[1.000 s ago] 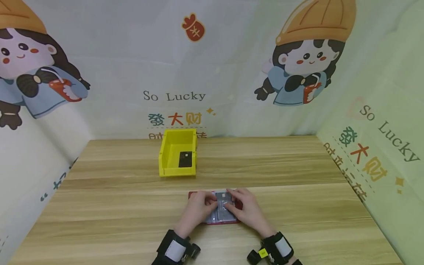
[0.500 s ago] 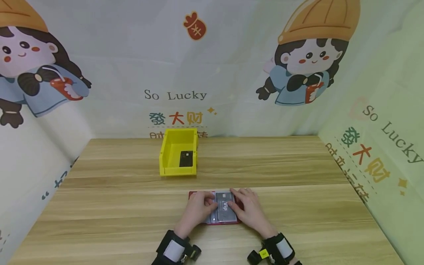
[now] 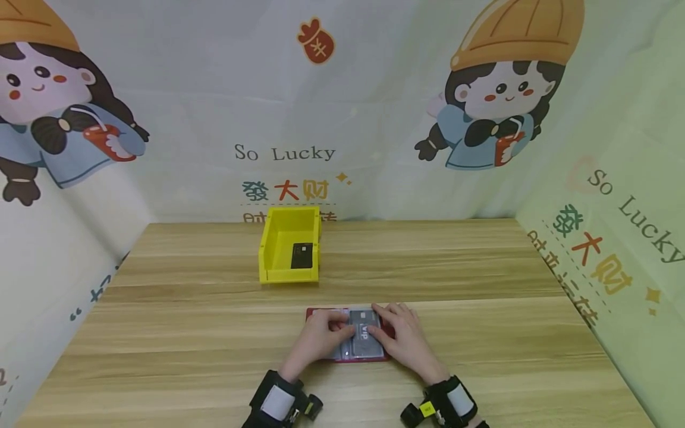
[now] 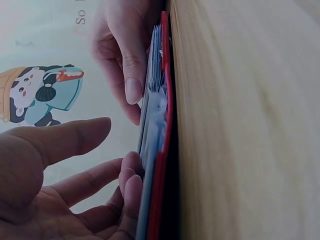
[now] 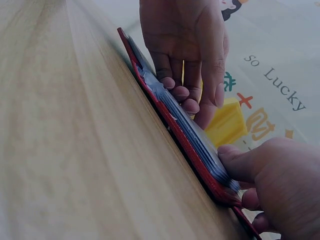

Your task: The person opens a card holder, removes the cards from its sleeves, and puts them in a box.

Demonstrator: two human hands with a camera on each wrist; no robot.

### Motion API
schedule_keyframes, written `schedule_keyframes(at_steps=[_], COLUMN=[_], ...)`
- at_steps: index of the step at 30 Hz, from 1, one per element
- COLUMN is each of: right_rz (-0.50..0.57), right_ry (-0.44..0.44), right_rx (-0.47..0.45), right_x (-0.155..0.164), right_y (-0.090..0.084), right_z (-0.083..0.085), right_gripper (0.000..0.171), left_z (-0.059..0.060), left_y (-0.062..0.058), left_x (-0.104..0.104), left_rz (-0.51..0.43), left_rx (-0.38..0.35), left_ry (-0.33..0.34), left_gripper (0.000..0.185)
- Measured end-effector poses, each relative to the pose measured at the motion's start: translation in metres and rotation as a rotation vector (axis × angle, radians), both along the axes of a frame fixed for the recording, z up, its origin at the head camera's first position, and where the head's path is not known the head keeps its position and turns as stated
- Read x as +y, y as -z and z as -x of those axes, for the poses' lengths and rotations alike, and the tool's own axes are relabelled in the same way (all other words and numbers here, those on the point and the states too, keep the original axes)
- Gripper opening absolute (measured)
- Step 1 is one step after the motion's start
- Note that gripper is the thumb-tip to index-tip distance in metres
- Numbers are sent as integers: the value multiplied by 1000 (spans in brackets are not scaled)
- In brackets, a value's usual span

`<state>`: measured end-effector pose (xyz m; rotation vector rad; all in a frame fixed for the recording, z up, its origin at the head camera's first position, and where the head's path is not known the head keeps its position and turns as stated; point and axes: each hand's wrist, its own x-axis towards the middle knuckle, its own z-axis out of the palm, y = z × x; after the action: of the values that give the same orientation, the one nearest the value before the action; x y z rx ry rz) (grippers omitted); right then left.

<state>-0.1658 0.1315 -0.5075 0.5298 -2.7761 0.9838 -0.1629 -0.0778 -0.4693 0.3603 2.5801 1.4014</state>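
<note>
Left hand (image 3: 317,337) at 9 o'clock and right hand (image 3: 402,337) at 3 o'clock of the red card holder (image 3: 353,343), lying on the table (image 3: 481,333), loosely curled fingertips pressing its clear sleeves, thumbs apart

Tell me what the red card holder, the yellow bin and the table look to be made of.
Card holder: red cover, probably faux leather or plastic, with clear glossy plastic sleeves that catch the light.
Bin: rigid moulded plastic, even yellow, smooth walls.
Table: wood or wood-look laminate, matte, with straight printed-looking grain; which one cannot be told.
</note>
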Motion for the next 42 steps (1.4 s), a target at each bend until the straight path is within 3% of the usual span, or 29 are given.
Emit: schedule_keyframes(at_steps=[11, 17, 26, 36, 42], right_rz=[3, 6, 5, 9, 13], right_ry=[7, 13, 23, 21, 25], right_rx=[1, 26, 68, 29, 33], right_x=[1, 2, -1, -1, -1], right_y=[1, -1, 1, 2, 3], right_z=[1, 3, 4, 3, 2], right_gripper=[46, 48, 48, 47, 47], left_z=[1, 2, 3, 0, 0], left_y=[-5, -8, -3, -5, -6], left_x=[-1, 1, 4, 3, 3], left_rz=[-46, -34, 30, 11, -10], left_rx=[-72, -23, 12, -30, -93], left_ry=[-18, -21, -31, -21, -31], left_gripper=[30, 24, 26, 29, 31])
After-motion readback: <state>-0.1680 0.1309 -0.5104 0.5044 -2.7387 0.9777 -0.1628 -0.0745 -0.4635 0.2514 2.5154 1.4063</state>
